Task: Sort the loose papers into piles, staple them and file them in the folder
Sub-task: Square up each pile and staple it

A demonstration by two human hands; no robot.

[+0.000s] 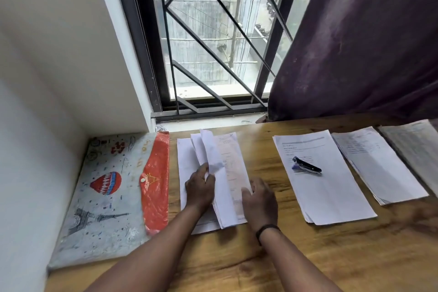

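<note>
A person sorts printed sheets at a wooden desk [237, 256] below a barred window [213, 43]. The left hand [200, 188] pinches a lifted, curling sheet [212, 152] at its near end, while the right hand [259, 199] rests with fingers loosely curved on the right edge of the loose stack of papers [228, 173] beneath.

That stack lies directly under both hands, its long axis running from the desk's near edge toward the window edge. The snap-button document folder [106, 197], printed with a balloon and a tower and fitted with an orange flap [156, 180], lies flat in the desk's left corner against the wall, just beside the stack and closer to the left hand.

A black stapler [307, 166] rests on a sorted pile [327, 187] toward the desk's right side, apart from the hands and nearer the right one. Two further piles [376, 163] extend toward the right edge, below a purple curtain [367, 43]. Sorting appears unfinished, with stapling and filing still to come.
</note>
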